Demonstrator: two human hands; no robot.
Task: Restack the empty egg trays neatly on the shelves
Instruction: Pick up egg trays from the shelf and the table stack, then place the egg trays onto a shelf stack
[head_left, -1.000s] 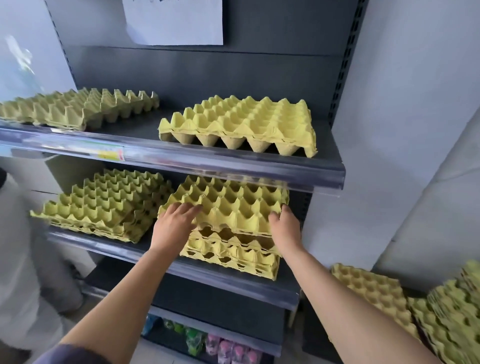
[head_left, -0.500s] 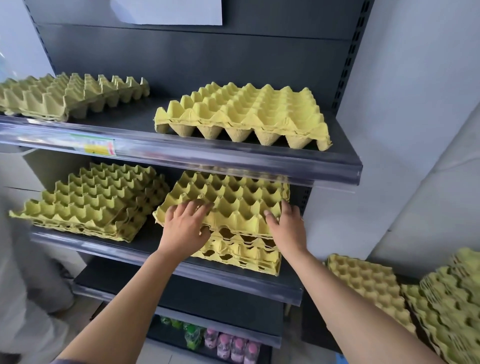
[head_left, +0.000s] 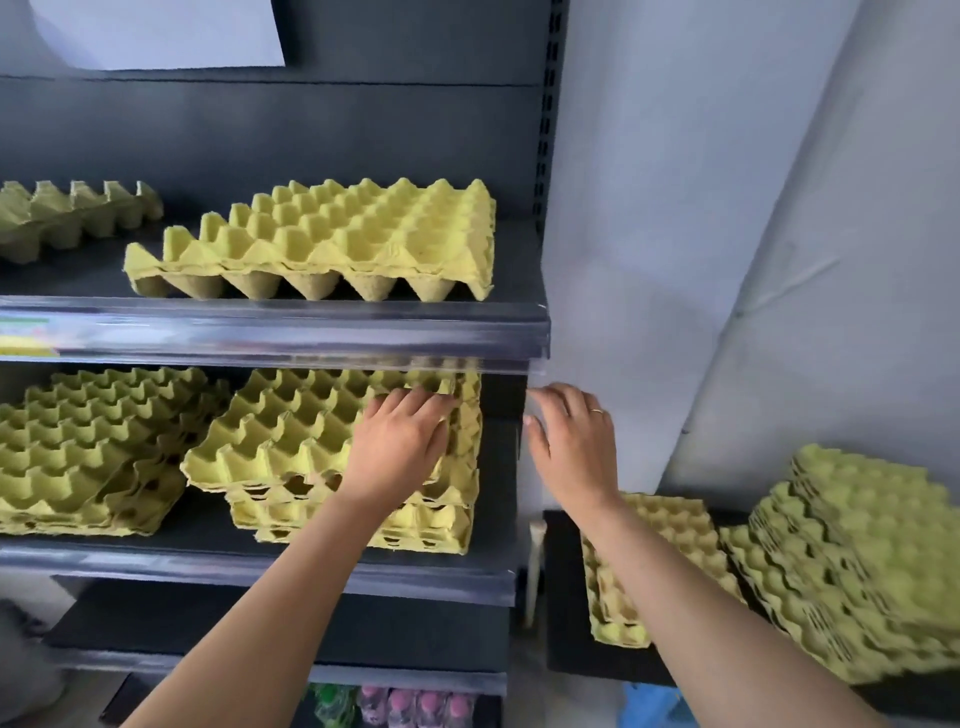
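Left hand (head_left: 400, 441) flat on the top tray (head_left: 291, 431), fingers close together and laid forward over the cups, pinching nothing. Right hand (head_left: 571, 447) in the air just past the right end of the middle shelf (head_left: 260, 571), fingers spread, gripping nothing, clear of every tray. Beneath the left palm, a stack (head_left: 363, 525) of yellow pulp trays, sitting on that shelf. Top tray askew on it, one corner jutting well to the left of the palm beyond the trays below. Further left of that hand, a second stack (head_left: 88, 452), also uneven; above the fingertips, on the upper shelf (head_left: 311, 332), a tidier pair (head_left: 332, 239). Low to the right of the right hand, more trays (head_left: 670, 535) waiting on a dark ledge. Step in hand, by the look of it: squaring the top tray onto its stack. To do it well, bring the right hand back to the tray's right edge, lift the weight off the left palm a little, and turn the tray until its corners meet those beneath. Then press evenly with both palms so the cups nest all the way down. Keep pressure light, since pulp probably creases easily. Push toward the shelf's back, not its front lip, lest the whole stack slide out.
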